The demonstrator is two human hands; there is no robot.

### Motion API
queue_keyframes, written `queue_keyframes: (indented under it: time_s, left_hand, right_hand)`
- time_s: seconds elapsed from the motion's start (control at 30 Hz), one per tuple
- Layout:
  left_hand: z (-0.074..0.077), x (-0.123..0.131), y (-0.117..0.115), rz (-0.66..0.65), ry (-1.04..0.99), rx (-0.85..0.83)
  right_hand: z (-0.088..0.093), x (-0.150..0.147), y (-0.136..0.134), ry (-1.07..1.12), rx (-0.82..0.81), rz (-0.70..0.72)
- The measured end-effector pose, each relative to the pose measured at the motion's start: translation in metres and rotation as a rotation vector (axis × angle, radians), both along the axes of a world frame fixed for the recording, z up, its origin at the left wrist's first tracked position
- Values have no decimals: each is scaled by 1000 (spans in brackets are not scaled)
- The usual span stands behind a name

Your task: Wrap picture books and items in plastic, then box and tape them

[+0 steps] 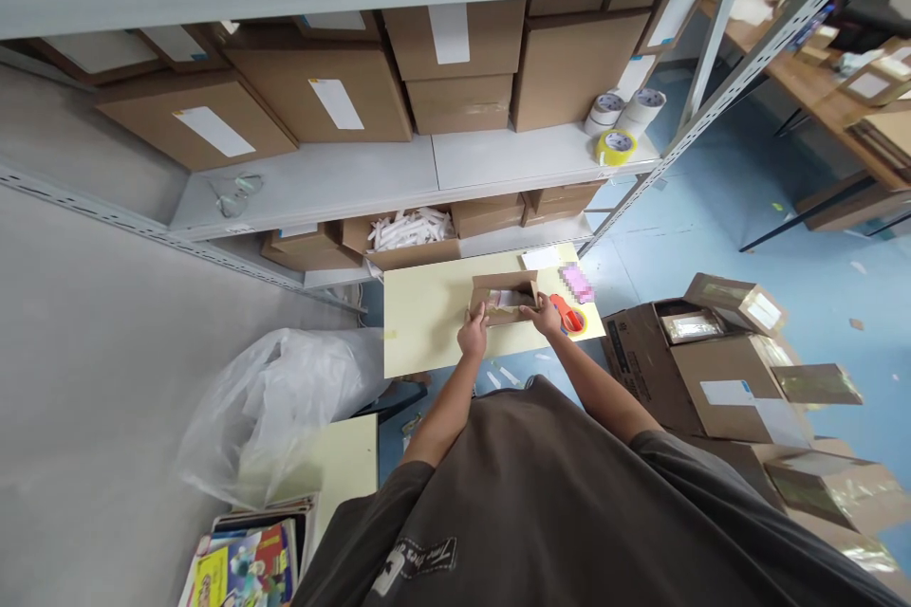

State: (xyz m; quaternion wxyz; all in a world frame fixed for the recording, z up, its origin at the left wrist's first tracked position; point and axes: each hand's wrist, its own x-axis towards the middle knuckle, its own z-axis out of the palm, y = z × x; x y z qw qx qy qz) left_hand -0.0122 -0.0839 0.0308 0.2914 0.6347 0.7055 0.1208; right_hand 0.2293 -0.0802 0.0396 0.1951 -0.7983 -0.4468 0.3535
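Note:
On the pale yellow tabletop [419,327] stands a small open cardboard box [486,288], with something whitish and dark inside that I cannot make out. My left hand [474,332] grips the near left corner of the box. At its near right side my right hand [542,314] is closed on the box wall. An orange-red tape dispenser [567,314] with yellow tape lies just right of my right hand. Behind it is a pink item [577,284], blurred out. A white paper [541,258] lies at the table's far edge.
A metal shelf [384,175] ahead holds several cardboard boxes [327,100], tape rolls [616,146] and an open box of white pieces [413,228]. Left is a clear plastic bag [285,389] above magazines [249,569]. Cartons [740,389] are piled on the blue floor at right.

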Motion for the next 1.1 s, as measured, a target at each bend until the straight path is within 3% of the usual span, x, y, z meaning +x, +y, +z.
queue_keyframes:
  time_s: [0.17, 0.37, 0.83, 1.1]
  left_hand:
    - [-3, 6, -7, -41, 33, 4]
    - [-5, 5, -8, -178, 139, 3]
    - [-5, 14, -1, -167, 199, -4]
    - [-5, 4, 3, -173, 185, -12]
  right_hand:
    - [-3, 5, -1, 2, -5, 90]
    - [-4, -3, 3, -76, -23, 48]
    - [4, 26, -3, 50, 75, 269]
    - [12, 31, 1, 175, 74, 190]
